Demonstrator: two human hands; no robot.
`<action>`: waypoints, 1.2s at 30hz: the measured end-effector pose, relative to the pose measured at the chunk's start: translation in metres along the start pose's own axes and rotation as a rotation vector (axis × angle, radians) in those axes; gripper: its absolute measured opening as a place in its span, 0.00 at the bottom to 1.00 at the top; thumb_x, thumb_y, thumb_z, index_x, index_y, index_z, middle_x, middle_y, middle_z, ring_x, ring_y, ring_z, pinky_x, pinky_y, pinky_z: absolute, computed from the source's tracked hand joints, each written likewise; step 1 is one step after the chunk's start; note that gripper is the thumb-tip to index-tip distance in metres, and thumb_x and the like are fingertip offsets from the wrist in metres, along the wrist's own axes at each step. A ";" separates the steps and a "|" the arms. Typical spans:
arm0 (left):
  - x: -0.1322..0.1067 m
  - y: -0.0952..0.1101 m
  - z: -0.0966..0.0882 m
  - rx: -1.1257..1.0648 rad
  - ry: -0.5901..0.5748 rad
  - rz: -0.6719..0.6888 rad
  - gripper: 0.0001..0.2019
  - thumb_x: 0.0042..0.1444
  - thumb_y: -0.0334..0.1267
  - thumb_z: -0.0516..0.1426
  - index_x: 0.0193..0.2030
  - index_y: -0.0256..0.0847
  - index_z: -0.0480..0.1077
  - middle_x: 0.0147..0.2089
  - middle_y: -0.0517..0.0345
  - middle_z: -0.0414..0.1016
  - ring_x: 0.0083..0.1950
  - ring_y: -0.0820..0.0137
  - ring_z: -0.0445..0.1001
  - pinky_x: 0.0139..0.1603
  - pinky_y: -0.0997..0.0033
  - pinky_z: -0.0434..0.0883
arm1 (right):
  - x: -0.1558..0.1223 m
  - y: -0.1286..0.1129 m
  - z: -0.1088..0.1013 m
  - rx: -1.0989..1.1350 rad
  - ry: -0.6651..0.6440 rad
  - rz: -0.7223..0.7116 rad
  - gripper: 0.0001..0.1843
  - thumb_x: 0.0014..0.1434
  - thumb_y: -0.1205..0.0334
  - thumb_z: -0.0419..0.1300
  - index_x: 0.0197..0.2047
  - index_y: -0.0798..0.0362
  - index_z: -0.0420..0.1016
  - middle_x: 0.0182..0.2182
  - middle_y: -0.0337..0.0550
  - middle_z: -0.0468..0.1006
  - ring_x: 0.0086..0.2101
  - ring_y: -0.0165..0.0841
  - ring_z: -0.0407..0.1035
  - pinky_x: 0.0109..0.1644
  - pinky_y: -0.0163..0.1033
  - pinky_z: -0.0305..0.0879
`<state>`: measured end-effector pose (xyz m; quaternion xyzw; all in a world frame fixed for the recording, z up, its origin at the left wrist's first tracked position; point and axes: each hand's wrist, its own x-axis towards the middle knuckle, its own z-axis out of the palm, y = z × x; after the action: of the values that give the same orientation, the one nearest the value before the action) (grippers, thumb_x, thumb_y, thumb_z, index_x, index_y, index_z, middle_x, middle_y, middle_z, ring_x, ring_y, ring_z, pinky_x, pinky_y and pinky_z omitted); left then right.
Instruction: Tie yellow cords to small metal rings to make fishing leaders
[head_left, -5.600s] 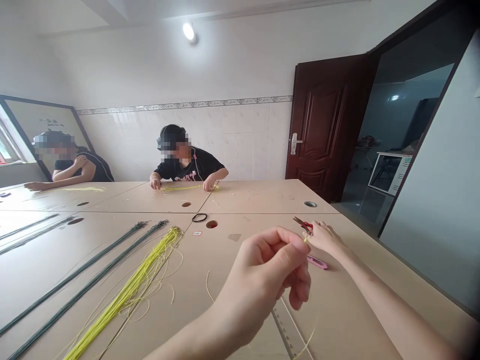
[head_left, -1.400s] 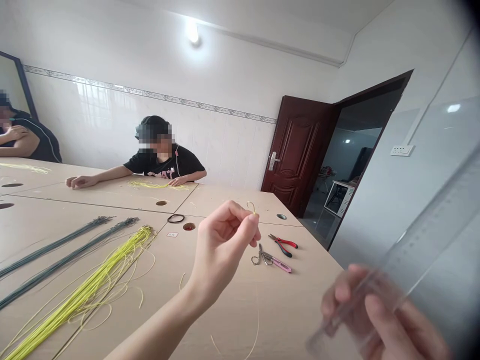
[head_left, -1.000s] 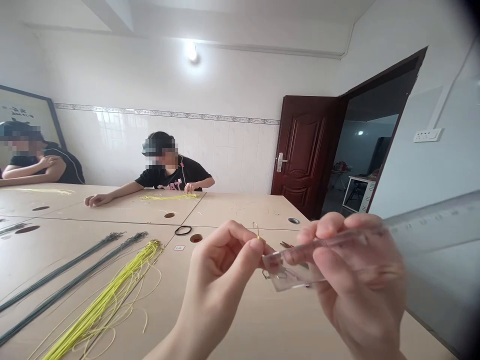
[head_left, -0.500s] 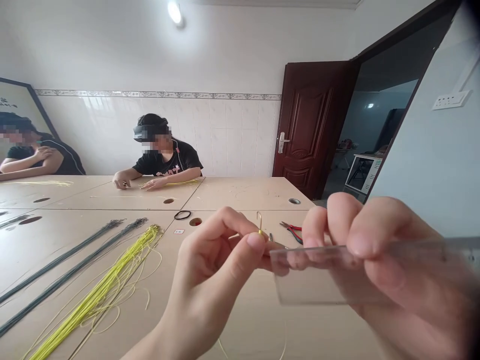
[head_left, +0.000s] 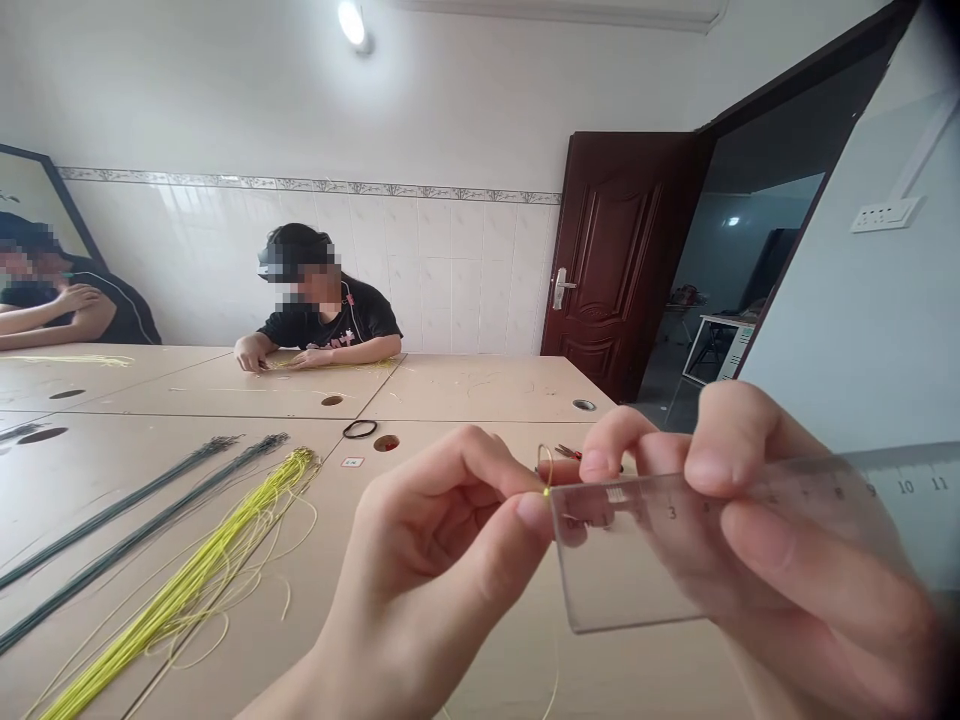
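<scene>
Between thumb and forefinger, my left hand (head_left: 442, 560) pinches a small gold fishing hook (head_left: 545, 462) with yellow line bound at its shank. The hook's bend points up above the fingertips. A yellow line (head_left: 555, 670) hangs below the hand. My right hand (head_left: 780, 500) grips a clear plastic ruler (head_left: 637, 590), thumb below and fingers along its upper edge. The ruler's zero end is right beside the left fingertips, close to the yellow binding; whether they touch I cannot tell. Pliers with red handles (head_left: 568, 453) lie behind the hands, mostly covered.
On the table's left lie a bundle of yellow lines (head_left: 202, 570) and two grey-green bundles (head_left: 135, 530). A black band (head_left: 360, 428), a small label (head_left: 353, 462) and a cable hole (head_left: 386, 443) are farther back. Across the table a person (head_left: 330, 310) handles yellow strands; another person (head_left: 82, 300) sits left.
The ruler's end has come up beside the left fingertips, and its markings now show clearly. My left hand has shifted slightly right with the hook. The pliers are now more hidden.
</scene>
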<state>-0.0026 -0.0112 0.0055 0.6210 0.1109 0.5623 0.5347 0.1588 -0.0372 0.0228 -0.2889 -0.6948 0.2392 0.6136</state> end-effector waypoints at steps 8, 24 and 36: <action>-0.001 0.005 0.006 -0.146 -0.036 -0.073 0.07 0.55 0.32 0.61 0.27 0.42 0.76 0.28 0.62 0.80 0.31 0.74 0.78 0.36 0.81 0.77 | -0.004 -0.001 0.002 0.325 -0.087 0.053 0.09 0.57 0.55 0.61 0.30 0.45 0.65 0.21 0.37 0.70 0.33 0.37 0.70 0.31 0.41 0.71; -0.006 0.000 0.005 -0.176 -0.053 -0.007 0.08 0.59 0.28 0.57 0.30 0.39 0.74 0.30 0.63 0.81 0.33 0.75 0.78 0.38 0.80 0.77 | -0.007 0.002 0.004 0.513 -0.137 0.106 0.04 0.59 0.60 0.58 0.33 0.46 0.66 0.16 0.34 0.61 0.33 0.32 0.67 0.36 0.36 0.68; 0.000 0.010 0.005 -0.141 -0.069 -0.009 0.07 0.55 0.30 0.61 0.26 0.37 0.73 0.28 0.60 0.81 0.31 0.76 0.78 0.35 0.85 0.76 | -0.007 0.002 0.005 0.554 -0.119 0.121 0.05 0.58 0.62 0.60 0.31 0.47 0.67 0.16 0.35 0.60 0.33 0.34 0.69 0.37 0.37 0.69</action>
<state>-0.0028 -0.0179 0.0150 0.6003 0.0550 0.5446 0.5832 0.1546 -0.0403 0.0157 -0.1367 -0.6192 0.4726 0.6120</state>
